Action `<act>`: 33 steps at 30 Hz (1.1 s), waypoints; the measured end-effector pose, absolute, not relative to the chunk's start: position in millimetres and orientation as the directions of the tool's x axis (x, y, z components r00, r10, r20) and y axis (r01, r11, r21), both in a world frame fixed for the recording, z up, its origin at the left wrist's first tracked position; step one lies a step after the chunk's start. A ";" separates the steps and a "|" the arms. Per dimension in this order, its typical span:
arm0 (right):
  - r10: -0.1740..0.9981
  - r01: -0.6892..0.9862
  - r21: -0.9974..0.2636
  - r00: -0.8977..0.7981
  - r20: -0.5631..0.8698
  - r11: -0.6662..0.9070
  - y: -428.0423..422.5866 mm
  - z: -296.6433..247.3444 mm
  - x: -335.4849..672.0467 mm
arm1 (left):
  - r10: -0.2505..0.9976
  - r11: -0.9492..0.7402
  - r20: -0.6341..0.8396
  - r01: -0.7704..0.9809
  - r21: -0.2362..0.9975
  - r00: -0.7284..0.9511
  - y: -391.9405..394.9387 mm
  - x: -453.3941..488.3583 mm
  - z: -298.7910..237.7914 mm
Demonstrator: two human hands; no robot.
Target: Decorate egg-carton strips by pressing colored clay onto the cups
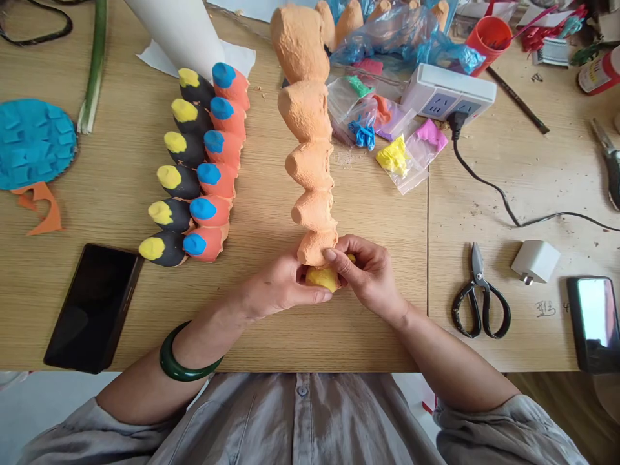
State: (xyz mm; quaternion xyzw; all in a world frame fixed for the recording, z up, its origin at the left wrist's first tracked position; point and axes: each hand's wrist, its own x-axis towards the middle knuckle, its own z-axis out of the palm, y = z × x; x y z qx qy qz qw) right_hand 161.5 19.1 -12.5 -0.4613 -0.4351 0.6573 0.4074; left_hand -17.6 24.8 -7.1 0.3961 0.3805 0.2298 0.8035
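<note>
A long orange egg-carton strip lies lengthwise on the wooden table, its near cone at my hands. Both hands press a lump of yellow clay onto that near cone. My left hand, with a green bangle on the wrist, pinches the clay from the left. My right hand curls over the cone and clay from the right, fingers closed on them.
Two painted carton strips, black with yellow tips and orange with blue tips, lie to the left. A black phone is near left. Clay bags, a power strip, scissors, a white charger and another phone lie right.
</note>
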 end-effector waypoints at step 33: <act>0.933 -0.148 -0.933 -0.206 -0.294 -0.327 21.8 -7.6 164.5 | 0.616 0.719 -0.440 -0.240 0.652 0.653 31.8 -25.2 -11.8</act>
